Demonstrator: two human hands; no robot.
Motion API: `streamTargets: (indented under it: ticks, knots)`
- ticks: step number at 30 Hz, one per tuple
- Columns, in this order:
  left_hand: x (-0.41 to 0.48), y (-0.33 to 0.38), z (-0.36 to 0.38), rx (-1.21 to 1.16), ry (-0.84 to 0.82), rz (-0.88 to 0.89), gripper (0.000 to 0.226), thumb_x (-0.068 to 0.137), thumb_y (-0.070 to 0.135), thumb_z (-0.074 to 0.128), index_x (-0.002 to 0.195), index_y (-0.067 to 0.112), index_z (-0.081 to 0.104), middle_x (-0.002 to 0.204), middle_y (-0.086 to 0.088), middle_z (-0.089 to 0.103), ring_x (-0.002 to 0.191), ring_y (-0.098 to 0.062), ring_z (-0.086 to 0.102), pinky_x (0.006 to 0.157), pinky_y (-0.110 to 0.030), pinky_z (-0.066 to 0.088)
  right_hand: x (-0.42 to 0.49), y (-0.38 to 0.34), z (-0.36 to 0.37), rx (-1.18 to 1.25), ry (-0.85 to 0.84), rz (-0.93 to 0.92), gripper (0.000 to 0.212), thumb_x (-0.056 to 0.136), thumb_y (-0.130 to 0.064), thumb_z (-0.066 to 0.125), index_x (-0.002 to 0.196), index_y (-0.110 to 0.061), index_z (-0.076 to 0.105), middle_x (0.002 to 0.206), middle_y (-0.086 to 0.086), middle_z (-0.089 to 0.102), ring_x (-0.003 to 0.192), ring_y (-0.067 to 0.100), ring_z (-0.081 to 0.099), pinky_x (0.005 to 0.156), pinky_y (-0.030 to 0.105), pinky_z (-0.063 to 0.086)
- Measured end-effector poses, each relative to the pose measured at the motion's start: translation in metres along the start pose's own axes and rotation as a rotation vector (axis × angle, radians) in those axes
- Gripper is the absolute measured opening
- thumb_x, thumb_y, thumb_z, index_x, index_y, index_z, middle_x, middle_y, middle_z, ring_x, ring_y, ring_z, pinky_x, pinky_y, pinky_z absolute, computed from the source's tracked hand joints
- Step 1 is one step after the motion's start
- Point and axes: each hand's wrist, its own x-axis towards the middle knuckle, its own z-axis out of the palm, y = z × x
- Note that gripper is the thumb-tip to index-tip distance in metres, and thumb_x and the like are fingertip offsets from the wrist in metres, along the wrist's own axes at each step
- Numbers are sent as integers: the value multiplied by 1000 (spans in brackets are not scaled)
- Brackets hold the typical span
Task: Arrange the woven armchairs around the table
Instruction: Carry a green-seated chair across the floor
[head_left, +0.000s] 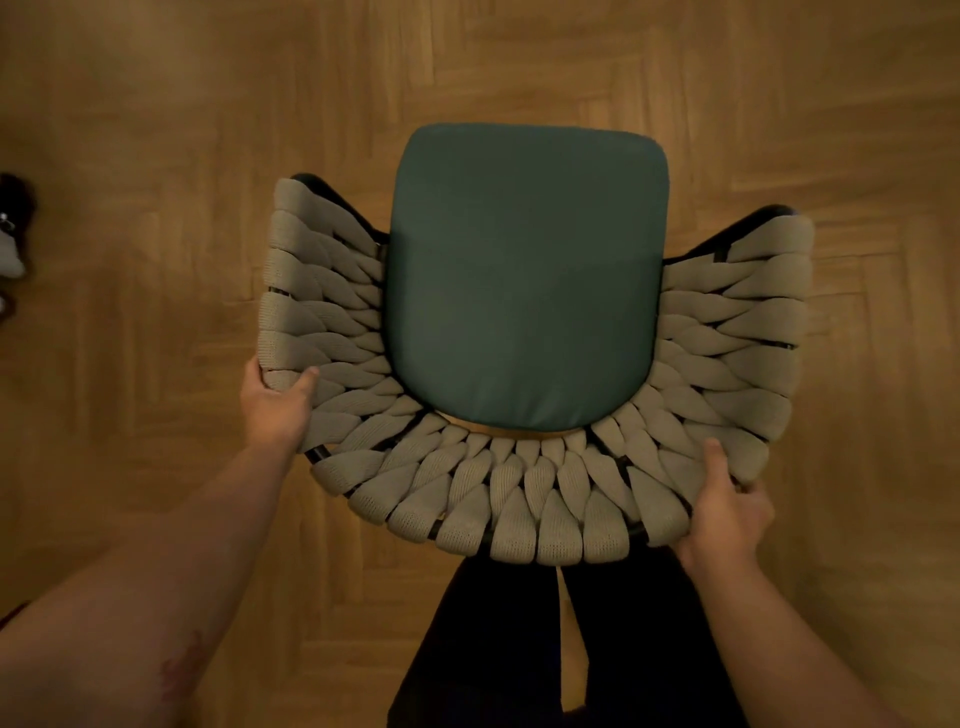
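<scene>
A woven armchair (519, 488) with thick beige woven straps and a dark frame fills the middle of the head view, seen from straight above. Its green seat cushion (524, 270) faces up. My left hand (275, 405) grips the curved back rim on the left, thumb over the weave. On the right side of the back rim my right hand (727, 504) grips the same way, thumb on top and fingers underneath. No table is in view.
Wooden parquet floor (156, 130) surrounds the chair on all sides. A dark and white object (13, 228) lies at the far left edge. My dark-trousered legs (571, 649) stand directly behind the chair back.
</scene>
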Motion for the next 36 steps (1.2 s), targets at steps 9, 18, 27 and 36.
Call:
streamTargets:
  ticks: [9, 18, 27, 36]
  knots:
    - [-2, -6, 4, -4, 45, -6, 54, 89, 15, 75, 138, 18, 51, 125, -8, 64, 109, -29, 63, 96, -51, 55, 16, -9, 6, -144, 30, -78, 41, 79, -27, 77, 118, -26, 65, 115, -2, 70, 108, 22, 66, 102, 50, 52]
    - [16, 3, -1, -60, 7, 26, 48, 92, 9, 70, 136, 17, 52, 118, -4, 64, 104, -26, 63, 95, -49, 55, 2, -8, 19, -150, 73, -88, 30, 85, -19, 74, 112, -25, 63, 97, -7, 66, 97, 19, 64, 101, 43, 51]
    - [96, 56, -17, 17, -154, 150, 49, 93, 12, 69, 137, 23, 50, 123, -5, 63, 110, -31, 64, 97, -54, 55, -34, 29, 66, 38, 136, 9, 40, 86, -12, 73, 123, -26, 65, 115, 3, 70, 107, 27, 66, 100, 57, 51]
    - [145, 123, 17, 233, -302, 311, 49, 88, 20, 73, 133, 25, 53, 121, -4, 65, 107, -29, 64, 95, -53, 55, -60, 52, 85, 178, 324, 99, 49, 87, -14, 70, 135, -19, 60, 126, 5, 66, 115, 26, 62, 105, 46, 48]
